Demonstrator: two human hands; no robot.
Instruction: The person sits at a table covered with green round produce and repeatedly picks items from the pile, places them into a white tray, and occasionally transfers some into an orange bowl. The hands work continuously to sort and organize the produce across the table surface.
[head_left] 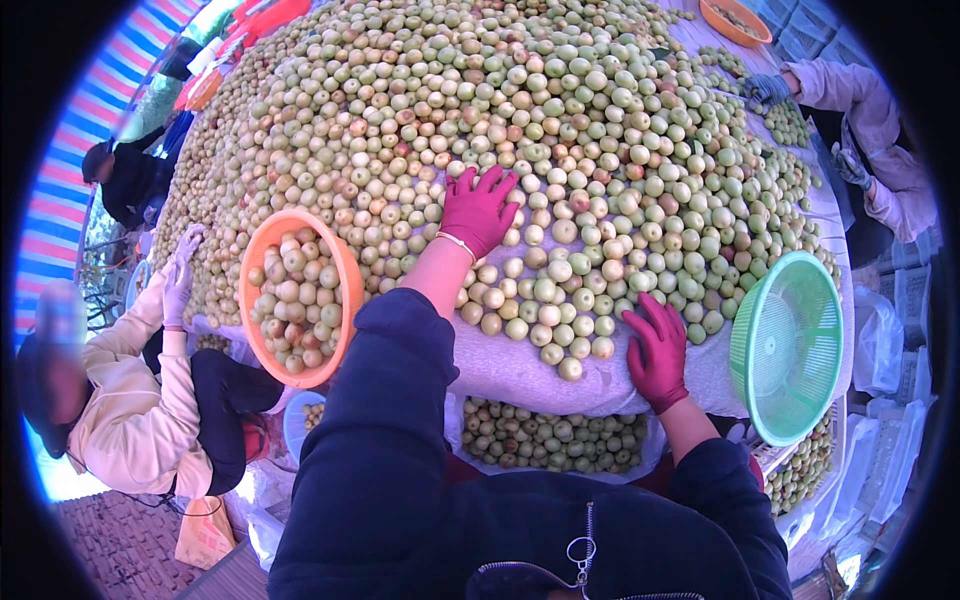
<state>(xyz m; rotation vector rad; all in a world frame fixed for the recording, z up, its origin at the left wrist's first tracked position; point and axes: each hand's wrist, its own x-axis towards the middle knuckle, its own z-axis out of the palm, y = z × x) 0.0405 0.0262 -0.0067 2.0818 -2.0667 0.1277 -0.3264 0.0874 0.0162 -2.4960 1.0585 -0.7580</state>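
Resting on the heap: left hand (480,212) in a magenta glove, fingers spread, fingertips among small, round, pale-green to blush-brown fruits (540,90). Right hand (658,352), matching glove, at the heap's near edge; fingers extended, thumb apart; whether anything lies beneath its palm, cannot tell. Fruits: piled across a table covered with pale lilac cloth (510,365). Left of the left hand: one round orange plastic basin (347,285), fruit-filled. Right of the right hand: one round green plastic strainer basket (785,350), tilted. Farther left: co-worker in cream top (150,400).
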